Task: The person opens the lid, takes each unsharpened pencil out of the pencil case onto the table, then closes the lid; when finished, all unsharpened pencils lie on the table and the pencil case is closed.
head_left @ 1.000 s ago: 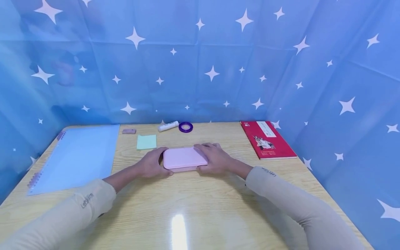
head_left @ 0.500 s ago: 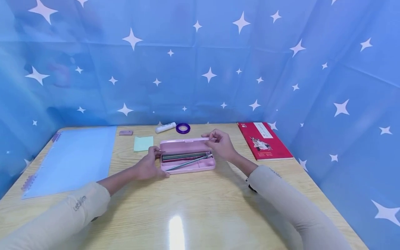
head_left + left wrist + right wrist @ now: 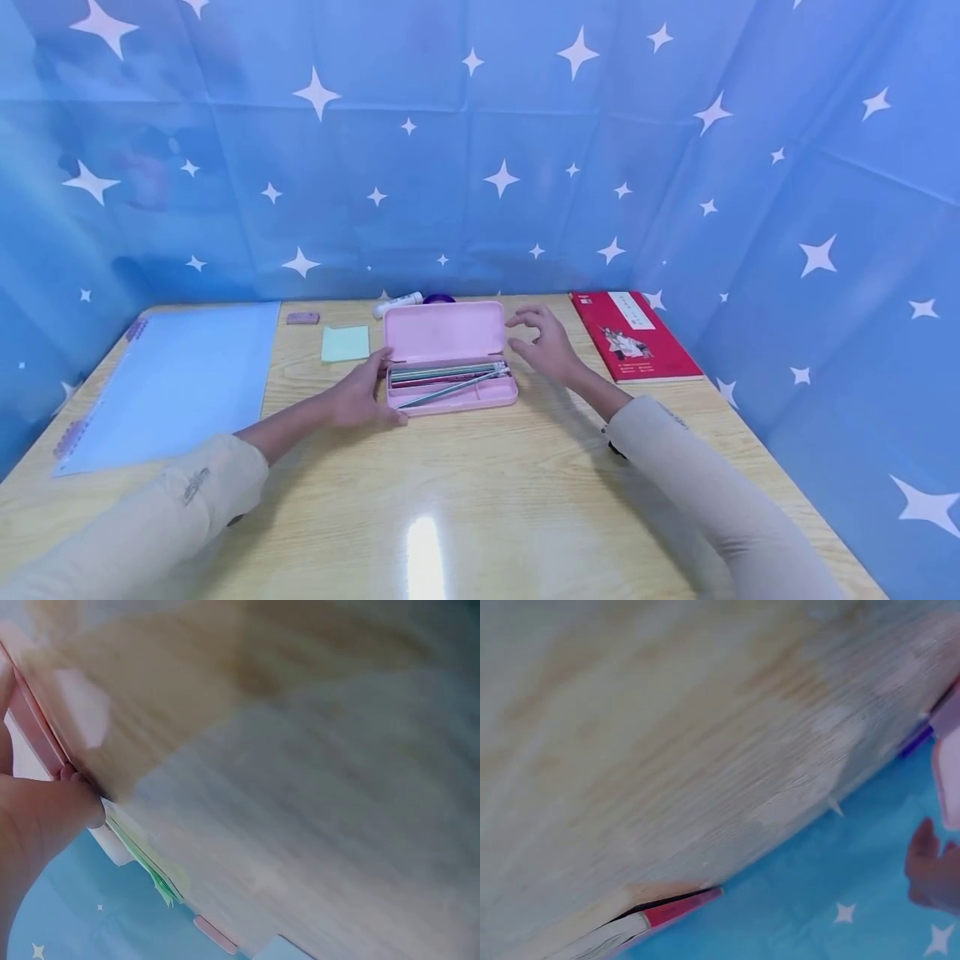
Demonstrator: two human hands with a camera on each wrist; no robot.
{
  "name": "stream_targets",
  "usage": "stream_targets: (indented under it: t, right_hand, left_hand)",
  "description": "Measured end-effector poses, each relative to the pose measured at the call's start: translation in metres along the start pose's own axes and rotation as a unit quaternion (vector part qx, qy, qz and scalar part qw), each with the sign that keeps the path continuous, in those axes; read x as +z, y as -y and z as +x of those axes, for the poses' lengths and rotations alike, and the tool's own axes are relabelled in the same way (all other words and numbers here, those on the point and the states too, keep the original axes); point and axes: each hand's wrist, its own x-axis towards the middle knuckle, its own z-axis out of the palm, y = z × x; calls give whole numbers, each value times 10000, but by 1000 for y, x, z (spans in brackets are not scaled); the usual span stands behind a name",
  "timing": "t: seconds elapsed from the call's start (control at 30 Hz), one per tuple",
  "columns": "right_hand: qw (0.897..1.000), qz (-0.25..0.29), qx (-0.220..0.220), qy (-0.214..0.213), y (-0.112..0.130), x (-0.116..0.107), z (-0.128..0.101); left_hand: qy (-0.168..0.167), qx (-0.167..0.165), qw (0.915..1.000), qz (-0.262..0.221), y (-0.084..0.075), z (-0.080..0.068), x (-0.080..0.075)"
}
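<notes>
A pink pencil case lies on the table with its lid raised upright at the back. Several pencils fill its rear compartment, and one teal pencil lies slantwise across the front. My left hand grips the case's left end, thumb at the front corner and fingers behind; the left wrist view shows the thumb and fingertips at its pink side. My right hand is just right of the lid, fingers loosely bent and holding nothing. In the right wrist view, fingertips appear beside the lid.
Green sticky notes and an eraser lie left of the case. Behind the lid are a white glue stick and a partly hidden purple tape ring. A spiral pad is at left, a red book at right.
The pencil case was closed between both hands; its lid has swung up and back, exposing the pencils. My right hand has let go of the lid; my left stays on the case.
</notes>
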Motion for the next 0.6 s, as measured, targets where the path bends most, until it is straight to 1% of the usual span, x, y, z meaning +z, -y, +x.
stream_targets:
  t: [0.1, 0.17, 0.23, 0.3, 0.33, 0.4, 0.53, 0.6]
  right_hand:
    - [9975, -20, -28, 711, 2, -2, -3]
    - [9917, -85, -45, 1284, 1, -1, -5]
    - [9838, -103, -18, 1790, 0, 1, -6]
    - [9780, -174, -59, 2079, -2, 3, -7]
    - [9764, -169, -99, 2151, -2, 4, -7]
    - [9759, -236, -148, 2166, -4, 5, -8]
    - [9797, -364, -359, 1941, -6, 2, -9]
    - [9802, -333, -453, 1897, -6, 0, -9]
  left_hand:
    - [169, 30, 9997, 160, 2, 1, -4]
    - [295, -16, 9993, 239, 5, 1, -8]
    - [426, -52, 9987, 266, 8, 1, -12]
    - [515, -118, 9983, 241, 11, 1, -15]
    - [541, -118, 9983, 206, 12, 1, -16]
    - [580, -68, 9982, 168, 14, 2, -17]
    - [574, 25, 9983, 139, 13, 4, -16]
    - [592, 45, 9982, 126, 13, 5, -15]
